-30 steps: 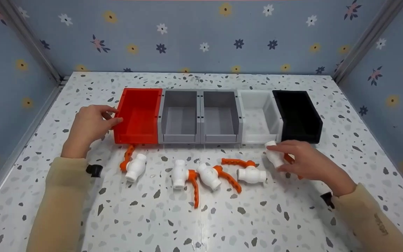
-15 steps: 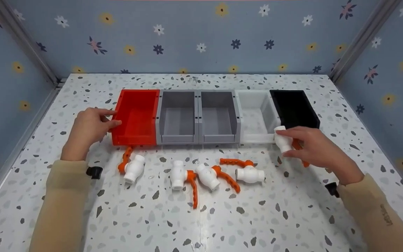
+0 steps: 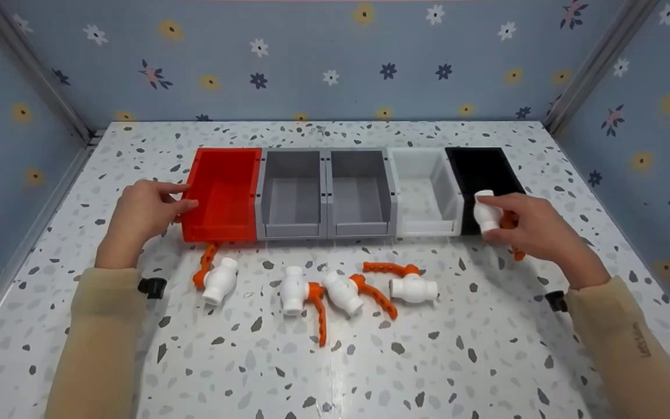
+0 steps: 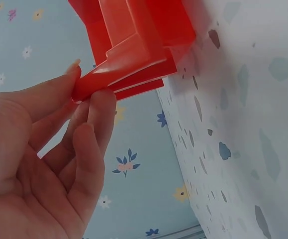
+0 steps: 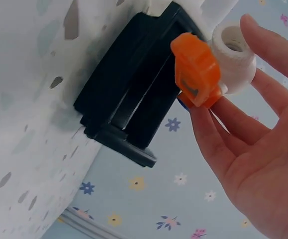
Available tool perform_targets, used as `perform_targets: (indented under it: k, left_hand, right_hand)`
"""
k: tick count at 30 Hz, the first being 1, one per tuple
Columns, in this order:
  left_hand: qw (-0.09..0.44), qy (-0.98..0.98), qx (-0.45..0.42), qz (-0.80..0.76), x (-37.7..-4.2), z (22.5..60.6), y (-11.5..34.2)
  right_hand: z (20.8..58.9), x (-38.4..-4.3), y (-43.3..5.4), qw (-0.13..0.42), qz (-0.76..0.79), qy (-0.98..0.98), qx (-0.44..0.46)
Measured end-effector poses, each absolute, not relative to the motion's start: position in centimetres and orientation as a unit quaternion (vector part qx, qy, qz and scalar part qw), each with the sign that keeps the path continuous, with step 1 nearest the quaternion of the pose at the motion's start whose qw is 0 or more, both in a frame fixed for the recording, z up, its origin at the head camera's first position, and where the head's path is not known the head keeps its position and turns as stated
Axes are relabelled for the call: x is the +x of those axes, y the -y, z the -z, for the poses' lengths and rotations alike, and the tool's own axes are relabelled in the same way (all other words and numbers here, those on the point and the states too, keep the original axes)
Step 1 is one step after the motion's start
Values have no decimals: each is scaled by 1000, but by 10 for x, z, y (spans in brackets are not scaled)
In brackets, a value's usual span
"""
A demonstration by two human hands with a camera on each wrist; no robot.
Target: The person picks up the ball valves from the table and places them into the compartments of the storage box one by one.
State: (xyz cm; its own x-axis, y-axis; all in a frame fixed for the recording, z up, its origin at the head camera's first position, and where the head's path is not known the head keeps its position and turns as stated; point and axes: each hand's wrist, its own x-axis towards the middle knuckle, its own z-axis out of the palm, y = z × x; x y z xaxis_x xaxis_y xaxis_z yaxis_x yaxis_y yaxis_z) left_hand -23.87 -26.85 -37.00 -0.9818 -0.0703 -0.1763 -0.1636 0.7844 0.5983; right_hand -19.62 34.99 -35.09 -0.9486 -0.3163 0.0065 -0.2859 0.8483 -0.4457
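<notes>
One speckled tabletop point(image 3: 370, 372) fills the centre and lower half of the head view. Across mid-frame we log bins side by side, left to right: red bin point(image 3: 218, 231), left grey bin point(image 3: 292, 230), right grey bin point(image 3: 362, 228), white bin point(image 3: 428, 227), black bin point(image 3: 480, 166). Left hand point(image 3: 143, 210), left of centre: pinching the red bin's left rim. Right hand point(image 3: 538, 226), right of centre: grasping an orange-handled white valve point(image 3: 487, 215) between thumb and fingers. We see that valve raised, overlapping the black bin's front. Below the row, we count four similar loose valves point(image 3: 293, 291) lying on their sides.
</notes>
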Motion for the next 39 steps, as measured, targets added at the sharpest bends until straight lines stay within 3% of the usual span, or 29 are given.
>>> perform_targets:
  k: [10, 39]
  left_hand:
    - [80, -939, -59, -329, -239, 370, 271]
    - [80, -955, -72, -277, -239, 364, 269]
  right_hand:
    - [353, -213, -365, 26, 231, -968, -92]
    - [350, -236, -367, 33, 208, -976, -48]
